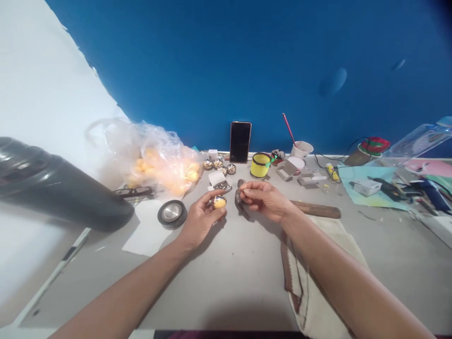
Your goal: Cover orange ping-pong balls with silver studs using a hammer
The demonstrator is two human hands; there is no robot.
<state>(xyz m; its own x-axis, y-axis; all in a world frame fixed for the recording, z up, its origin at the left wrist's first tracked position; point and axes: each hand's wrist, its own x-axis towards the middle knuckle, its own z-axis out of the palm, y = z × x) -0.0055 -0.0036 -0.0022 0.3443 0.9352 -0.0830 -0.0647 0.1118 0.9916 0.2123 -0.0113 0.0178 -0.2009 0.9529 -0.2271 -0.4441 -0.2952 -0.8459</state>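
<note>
On smooth grey tabletop (212, 296): wooden-handled hammer (319, 209), dark metal head, lies beneath right hand (266, 200). Its thumb and forefinger are pinched together; can't tell on what. Left hand (199, 219), near open white cardboard box (218, 178) of shiny metal bits (222, 187), has fingers clamped on round yellow ball (219, 202), top metal-studded.

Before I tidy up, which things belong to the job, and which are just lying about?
Likely in the job: partly shiny yellow ball, open box of shiny pieces, shiny balls, bagged yellow balls, hammer.

Probably just lying about: phone, eyeglasses, white cup.
</note>
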